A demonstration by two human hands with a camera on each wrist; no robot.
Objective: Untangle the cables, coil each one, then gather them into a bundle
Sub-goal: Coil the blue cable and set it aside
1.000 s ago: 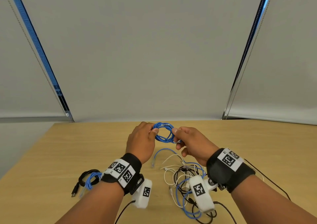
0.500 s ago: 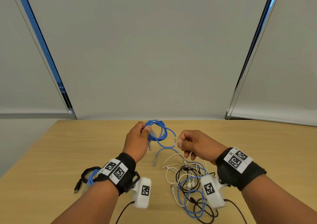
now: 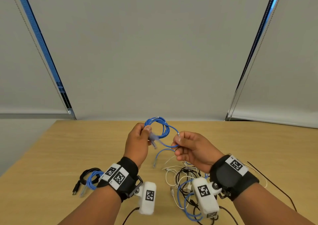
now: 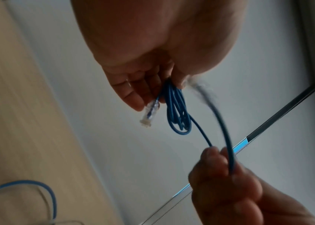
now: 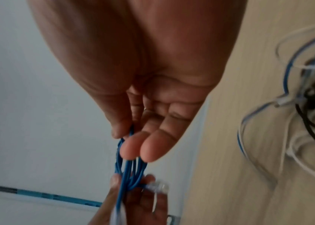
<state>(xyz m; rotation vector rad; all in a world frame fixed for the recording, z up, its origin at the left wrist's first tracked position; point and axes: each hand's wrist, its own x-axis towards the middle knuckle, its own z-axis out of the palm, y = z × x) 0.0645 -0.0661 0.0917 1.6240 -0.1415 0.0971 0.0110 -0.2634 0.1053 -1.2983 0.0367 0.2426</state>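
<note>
So that its finished loops stay stacked, the left hand (image 3: pixel 137 143) pinches the blue cable (image 3: pixel 162 128) coil above the counter (image 3: pixel 68 147), fingers curled, palm toward the right hand (image 3: pixel 192 149). That hand, just beside it, pinches the free tail, likely feeding another loop; the tangled cables (image 3: pixel 184 178) lie beneath it.

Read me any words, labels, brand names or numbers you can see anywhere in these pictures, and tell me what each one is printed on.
No readable text in any view.
Black-and-white square marker tags on the black wristbands and white wrist cameras: coded patterns, no letters or numbers.
Small white print on the coiled blue cable gripped by the left hand: too small to read.
Both wrist views: blurred, no lettering visible.
</note>
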